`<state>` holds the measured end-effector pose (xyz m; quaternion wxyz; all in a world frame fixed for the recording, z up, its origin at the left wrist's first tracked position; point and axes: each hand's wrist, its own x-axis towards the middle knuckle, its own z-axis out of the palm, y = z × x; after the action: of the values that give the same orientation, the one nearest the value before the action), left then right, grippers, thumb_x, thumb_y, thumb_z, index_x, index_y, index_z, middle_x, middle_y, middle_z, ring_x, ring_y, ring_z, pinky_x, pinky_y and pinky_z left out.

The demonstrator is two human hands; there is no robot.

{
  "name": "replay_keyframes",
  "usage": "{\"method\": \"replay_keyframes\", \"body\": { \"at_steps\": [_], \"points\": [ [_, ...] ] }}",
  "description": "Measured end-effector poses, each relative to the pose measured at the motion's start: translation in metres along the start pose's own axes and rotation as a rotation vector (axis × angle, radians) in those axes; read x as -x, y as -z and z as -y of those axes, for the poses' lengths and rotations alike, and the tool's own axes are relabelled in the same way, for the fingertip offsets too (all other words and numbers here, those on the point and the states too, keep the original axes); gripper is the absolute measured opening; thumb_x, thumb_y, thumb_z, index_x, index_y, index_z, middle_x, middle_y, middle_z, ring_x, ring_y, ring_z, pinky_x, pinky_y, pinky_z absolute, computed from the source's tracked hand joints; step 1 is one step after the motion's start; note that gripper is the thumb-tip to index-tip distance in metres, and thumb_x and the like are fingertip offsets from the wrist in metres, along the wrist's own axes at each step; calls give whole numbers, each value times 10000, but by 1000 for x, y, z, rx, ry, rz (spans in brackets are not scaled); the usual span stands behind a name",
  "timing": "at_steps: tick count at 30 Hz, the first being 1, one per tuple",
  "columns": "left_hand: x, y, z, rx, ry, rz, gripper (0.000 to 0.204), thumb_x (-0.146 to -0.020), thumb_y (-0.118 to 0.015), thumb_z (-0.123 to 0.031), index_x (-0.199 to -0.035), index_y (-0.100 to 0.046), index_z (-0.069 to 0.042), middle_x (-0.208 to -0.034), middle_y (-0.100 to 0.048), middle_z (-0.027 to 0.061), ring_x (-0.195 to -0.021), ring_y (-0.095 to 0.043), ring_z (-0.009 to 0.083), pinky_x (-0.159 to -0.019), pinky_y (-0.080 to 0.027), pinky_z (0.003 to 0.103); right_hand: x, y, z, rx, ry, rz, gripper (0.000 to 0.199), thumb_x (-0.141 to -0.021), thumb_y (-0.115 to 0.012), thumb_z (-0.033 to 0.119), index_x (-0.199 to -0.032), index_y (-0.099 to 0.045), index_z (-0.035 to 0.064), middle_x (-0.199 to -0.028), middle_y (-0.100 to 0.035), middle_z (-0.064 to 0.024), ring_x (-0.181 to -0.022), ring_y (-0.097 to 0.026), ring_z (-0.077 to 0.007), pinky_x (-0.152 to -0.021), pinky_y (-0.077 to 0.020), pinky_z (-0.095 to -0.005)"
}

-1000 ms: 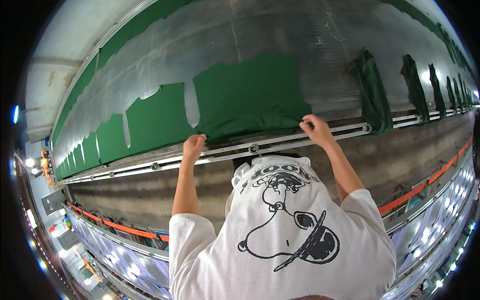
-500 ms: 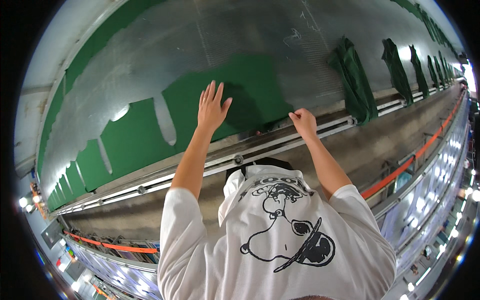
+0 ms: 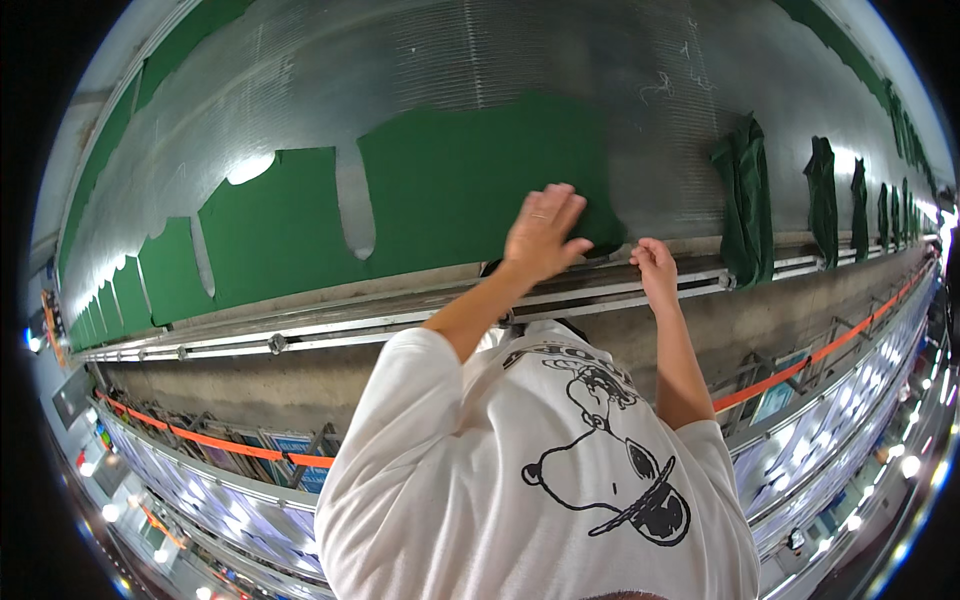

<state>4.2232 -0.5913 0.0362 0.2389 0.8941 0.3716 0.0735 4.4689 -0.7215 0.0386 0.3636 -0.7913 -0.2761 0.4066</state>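
A cut piece of green fabric (image 3: pixel 480 170) lies flat on the grey metal table (image 3: pixel 560 50), its front edge along the table rim. My left hand (image 3: pixel 545 235) rests on the piece near its right front part, palm down with fingers stretched out. My right hand (image 3: pixel 655 268) is just off the fabric's right front corner, above the rails, with its fingers curled in. Whether it pinches anything is not visible. Under my left hand the fabric's front edge shows a dark fold.
Metal rails (image 3: pixel 400 325) run along the table's near edge. More green pieces (image 3: pixel 270 230) lie flat to the left. Bunched dark green pieces (image 3: pixel 745 205) hang over the edge at right. An orange strip (image 3: pixel 790 370) runs behind me, beside another long table.
My left hand has slid right across the fabric toward its right front corner. My right hand has drawn slightly off that corner. The view has shifted, too.
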Motion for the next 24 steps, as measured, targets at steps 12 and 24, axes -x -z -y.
{"method": "replay_keyframes", "body": {
  "at_steps": [12,24],
  "points": [
    [44,49,168,-361,544,-332,814,-1046,-340,-625,-1616,-271,-49,-1672,-211,250,-1559,-182,399,-1264,-111,547,4,8,-3,-24,27,37,219,-1022,-628,132,-1192,-628,-8,-963,-692,-59,-844,-673,-132,-775,-545,-270],
    [-89,-52,-124,-219,68,80,1009,-901,-554,-719,-1623,-266,-75,-1670,-197,267,-1545,-167,458,-1250,-112,592,-35,255,-21,141,263,-348,231,-961,-702,96,-1170,-649,12,-944,-691,-64,-825,-673,-139,-745,-544,-275]
  ]
}}
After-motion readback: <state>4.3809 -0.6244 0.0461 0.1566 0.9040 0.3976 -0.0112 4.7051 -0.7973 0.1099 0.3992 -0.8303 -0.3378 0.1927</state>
